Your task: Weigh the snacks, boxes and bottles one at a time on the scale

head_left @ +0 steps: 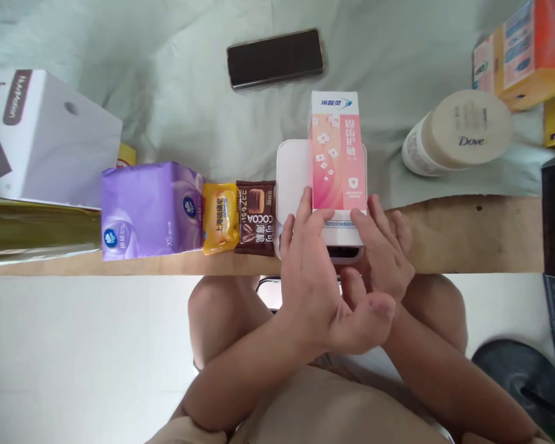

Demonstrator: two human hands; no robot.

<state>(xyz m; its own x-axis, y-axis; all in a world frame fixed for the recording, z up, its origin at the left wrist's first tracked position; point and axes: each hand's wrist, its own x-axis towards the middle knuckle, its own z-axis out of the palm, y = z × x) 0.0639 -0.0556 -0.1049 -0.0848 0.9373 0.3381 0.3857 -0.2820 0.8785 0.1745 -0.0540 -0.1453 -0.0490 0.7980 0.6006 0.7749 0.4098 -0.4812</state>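
white carton (41, 132): upper left of frame, 1 pc, lies on its side on the cloth, partly cut by frame edge.
gold-green pack (32, 228): left edge, mid-height, 1 pc, flat along the board edge, wedged under the white carton.
purple tissue pack (150, 208): left of centre, 1 pc, starts a tight row along the front edge, touches the next item.
yellow snack pack (221, 217): centre-left, 1 pc, squeezed btwn the purple pack and the cocoa one, label up.
cocoa biscuit pack (255, 217): centre, 1 pc, label up, butts against the white box on its right.
phone (275, 58): top centre, 1 pc, screen dark, lies apart from the row on the cloth.
white box (292, 179): centre, 1 pc, serves as base under the pink box, sits at the wooden board (467, 234) edge.
left hand (314, 271): centre, fingers spread flat and mostly extended, tips pressing on the near end of the pink box; not wrapped round it.
pink toothpaste box (337, 157): centre, just right of midline, 1 pc, lies lengthwise on the white box, steadied from the near end by both hands.
right hand (386, 250): right of centre, fingers loosely curled, tips on the box's near right corner, seems a light touch, no full grasp.
Dove jar (457, 132): upper right, 1 pc, on its side, lid twd camera, well apart from the hands.
orange cartons (522, 49): top right corner, looks like 2, stacked side by side, cut by frame.
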